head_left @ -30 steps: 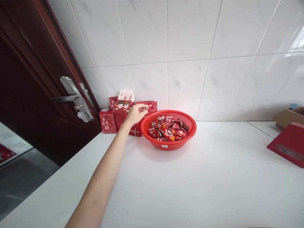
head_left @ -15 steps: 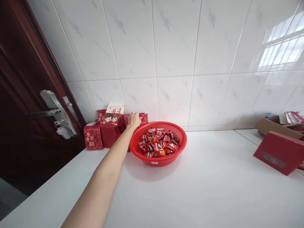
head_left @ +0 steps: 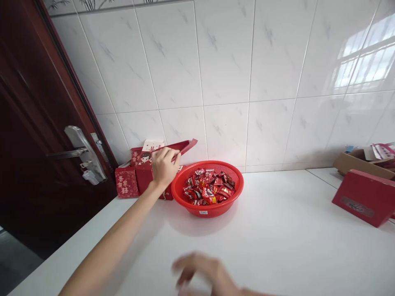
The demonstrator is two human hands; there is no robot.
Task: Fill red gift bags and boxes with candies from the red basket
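My left hand [head_left: 165, 166] is closed on a red paper candy box [head_left: 189, 144], lifted and tilted above the other boxes; the hand hides much of it. To its right stands a red plastic basket [head_left: 207, 212] with many wrapped candies [head_left: 210, 193] inside. Beside and below the left hand are several red gift boxes [head_left: 126, 182], one with a pale flap and a cartoon couple. Low in the view, my right hand [head_left: 205, 269] is over the white counter, blurred by motion. Its fingers are bent and apart, and I see nothing in them.
A dark red door [head_left: 27, 123] with a metal handle [head_left: 83, 152] and keys is at the left. On the right, a large red box [head_left: 365, 197] leans in front of a brown carton [head_left: 348, 164] of packets. White wall tiles [head_left: 225, 61] back the counter [head_left: 271, 238].
My left hand has raised the candy box from behind the basket and drawn it nearer. My right hand has come into view from below. The view has shifted slightly.
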